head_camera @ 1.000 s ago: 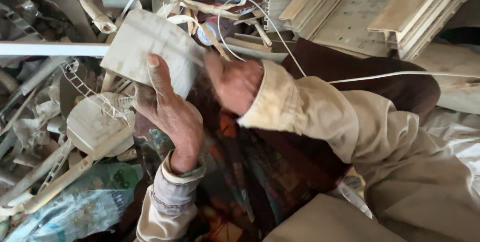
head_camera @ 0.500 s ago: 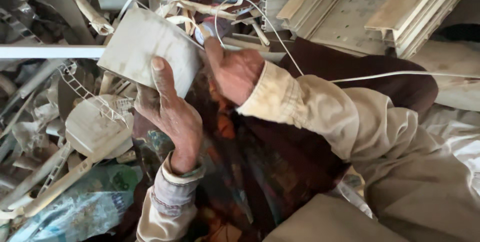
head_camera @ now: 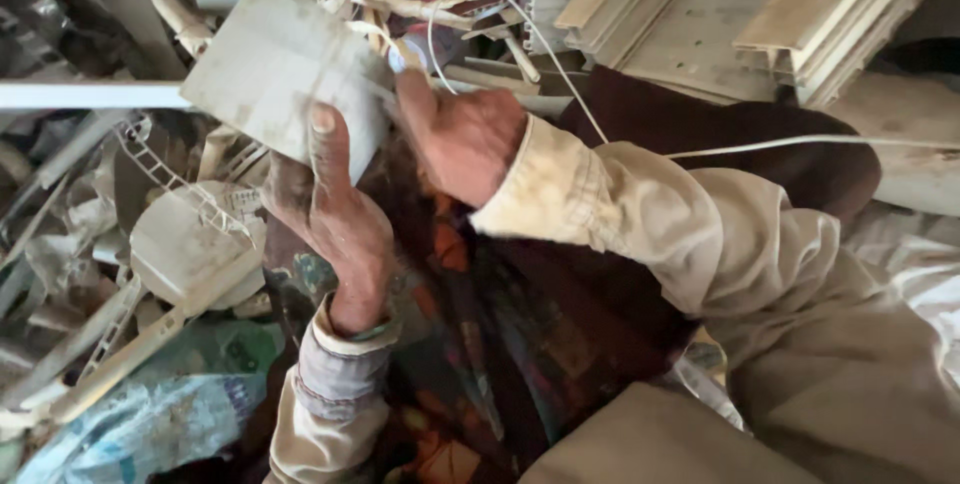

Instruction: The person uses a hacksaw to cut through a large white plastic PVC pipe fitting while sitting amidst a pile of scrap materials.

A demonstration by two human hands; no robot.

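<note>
item: grey plastic panel (head_camera: 275, 69). i see left hand (head_camera: 335, 219) grasping its lower edge, right hand (head_camera: 465, 139) clenched on its side; best kept level, clear of white cord (head_camera: 560, 64).

Heaped all round with dusty plastic scrap, no bare floor or wall to be seen. At upper right, stacked cream ribbed panels (head_camera: 820, 4) lying flat, edges outward. Across the left edge, a white bar (head_camera: 90, 96) running level. At left, pale broken mouldings and a round grey-white cover (head_camera: 185, 249). In the lower left corner, a crumpled blue-green bag (head_camera: 150, 414). Lit softly, warm and dim, without hard shadows.
</note>
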